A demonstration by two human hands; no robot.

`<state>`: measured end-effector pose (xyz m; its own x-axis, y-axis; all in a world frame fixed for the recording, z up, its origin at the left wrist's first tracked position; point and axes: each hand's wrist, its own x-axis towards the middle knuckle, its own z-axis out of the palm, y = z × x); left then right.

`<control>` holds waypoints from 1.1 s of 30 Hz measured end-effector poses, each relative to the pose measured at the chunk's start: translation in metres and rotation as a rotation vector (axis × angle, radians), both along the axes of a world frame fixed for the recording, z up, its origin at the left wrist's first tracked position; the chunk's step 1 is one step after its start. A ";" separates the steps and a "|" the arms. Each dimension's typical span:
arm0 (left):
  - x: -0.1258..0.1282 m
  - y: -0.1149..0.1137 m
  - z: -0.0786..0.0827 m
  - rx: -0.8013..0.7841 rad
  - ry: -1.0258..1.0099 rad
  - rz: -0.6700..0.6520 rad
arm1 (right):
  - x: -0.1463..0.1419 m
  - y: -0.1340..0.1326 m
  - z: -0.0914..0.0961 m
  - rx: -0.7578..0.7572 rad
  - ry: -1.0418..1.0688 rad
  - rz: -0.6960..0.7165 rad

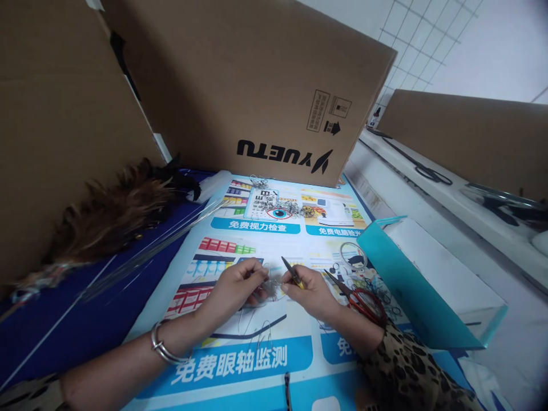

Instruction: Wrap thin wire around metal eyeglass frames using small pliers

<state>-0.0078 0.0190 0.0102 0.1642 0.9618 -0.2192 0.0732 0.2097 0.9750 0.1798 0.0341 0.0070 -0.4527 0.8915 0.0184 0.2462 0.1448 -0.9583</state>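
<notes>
My left hand rests on a printed poster, fingers curled and pinching a small wire piece at its tips. My right hand meets it from the right, closed round small yellow-handled pliers whose dark tip points up and left. The two hands touch over the wire piece. Thin wire loops lie on the poster just below the hands. A silver bangle sits on my left wrist, a leopard-print sleeve on my right arm.
Red-handled scissors lie right of my right hand. A teal plastic tray stands further right. Brown feathers and long thin wires lie at left on blue cloth. Cardboard boxes wall the back. A small wire pile sits further back.
</notes>
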 end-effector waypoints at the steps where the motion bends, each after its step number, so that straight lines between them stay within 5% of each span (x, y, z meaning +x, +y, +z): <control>1: 0.000 0.000 0.000 0.005 0.009 0.009 | 0.000 0.000 0.000 0.014 -0.012 0.003; 12: 0.001 0.004 -0.007 0.001 0.004 0.044 | -0.003 -0.003 0.006 0.304 -0.204 0.072; 18: 0.001 0.006 -0.009 0.131 0.115 0.085 | -0.004 -0.004 -0.003 0.455 -0.201 0.106; 33: -0.003 0.002 -0.009 0.222 0.134 0.023 | -0.003 -0.003 0.008 0.222 -0.129 0.051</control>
